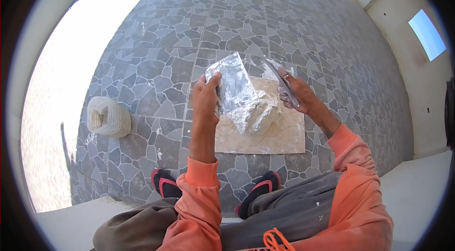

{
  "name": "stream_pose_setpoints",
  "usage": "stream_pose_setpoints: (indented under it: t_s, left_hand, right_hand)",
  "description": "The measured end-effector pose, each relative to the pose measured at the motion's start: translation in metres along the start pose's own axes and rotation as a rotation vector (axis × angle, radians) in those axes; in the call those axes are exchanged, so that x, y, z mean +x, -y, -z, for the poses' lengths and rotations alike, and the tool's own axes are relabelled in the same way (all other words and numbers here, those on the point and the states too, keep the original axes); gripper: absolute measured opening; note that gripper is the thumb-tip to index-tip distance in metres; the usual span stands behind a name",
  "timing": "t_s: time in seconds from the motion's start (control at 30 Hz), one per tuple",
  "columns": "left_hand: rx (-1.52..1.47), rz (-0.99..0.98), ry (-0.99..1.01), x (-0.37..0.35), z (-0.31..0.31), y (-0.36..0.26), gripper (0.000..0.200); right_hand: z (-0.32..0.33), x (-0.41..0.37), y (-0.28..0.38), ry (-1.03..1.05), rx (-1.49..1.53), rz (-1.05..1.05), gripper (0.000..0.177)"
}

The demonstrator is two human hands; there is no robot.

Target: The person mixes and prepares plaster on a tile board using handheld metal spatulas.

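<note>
My left hand (pixel 206 97) grips the edge of a flat metal plate (pixel 232 83) smeared with white plaster, held tilted over a beige tile (pixel 284 137) on the floor. A lump of white plaster (pixel 258 113) sits on the tile right below the plate. My right hand (pixel 296 91) holds a thin metal blade (pixel 279 78), a scraper or trowel, its tip close to the plate's upper right corner. Both arms wear orange sleeves.
I sit at a step's edge with my feet in black-and-pink sandals (pixel 163 182) on grey stone-pattern paving (pixel 156 76). A white coil or roll (pixel 108 117) lies on the floor to the left. A pale wall (pixel 422 71) stands to the right.
</note>
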State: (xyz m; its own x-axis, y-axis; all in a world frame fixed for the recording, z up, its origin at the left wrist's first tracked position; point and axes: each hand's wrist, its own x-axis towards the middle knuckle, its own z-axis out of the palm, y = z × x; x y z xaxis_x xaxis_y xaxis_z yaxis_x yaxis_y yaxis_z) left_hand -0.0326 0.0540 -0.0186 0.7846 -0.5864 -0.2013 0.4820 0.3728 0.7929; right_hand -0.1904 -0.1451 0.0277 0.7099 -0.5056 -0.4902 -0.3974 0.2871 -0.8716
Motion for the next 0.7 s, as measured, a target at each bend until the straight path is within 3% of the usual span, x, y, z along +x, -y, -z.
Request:
stream_pose_setpoints:
  t_s: [0.07,0.17,0.43,0.47,0.53,0.6,0.7]
  left_hand:
    - [-0.014,0.104,0.114,-0.007,-0.005,0.003,0.039]
    - [-0.142,0.187,0.207,-0.013,-0.021,0.009,0.027]
    - [-0.235,0.131,0.145,0.004,0.010,-0.015,0.030]
    - [-0.173,0.044,0.134,0.005,0.012,-0.019,0.032]
    - [-0.079,-0.115,0.079,0.004,0.010,-0.023,0.037]
    - [-0.012,-0.246,0.006,0.000,0.002,-0.011,0.041]
    - [0.133,-0.313,-0.076,-0.008,-0.017,0.020,0.050]
  right_hand:
    - [-0.015,-0.008,0.010,-0.012,-0.031,0.068,0.051]
    - [-0.028,-0.015,0.016,0.032,-0.132,0.121,0.050]
    - [-0.003,-0.008,-0.006,0.098,-0.525,0.058,0.051]
    - [-0.005,-0.008,-0.012,-0.033,-0.340,0.071,0.050]
    - [0.020,0.010,-0.008,0.255,0.067,-0.126,0.048]
    - [0.029,0.017,-0.010,0.375,0.524,-0.215,0.044]
    - [0.013,0.014,-0.006,0.391,0.737,-0.232,0.044]
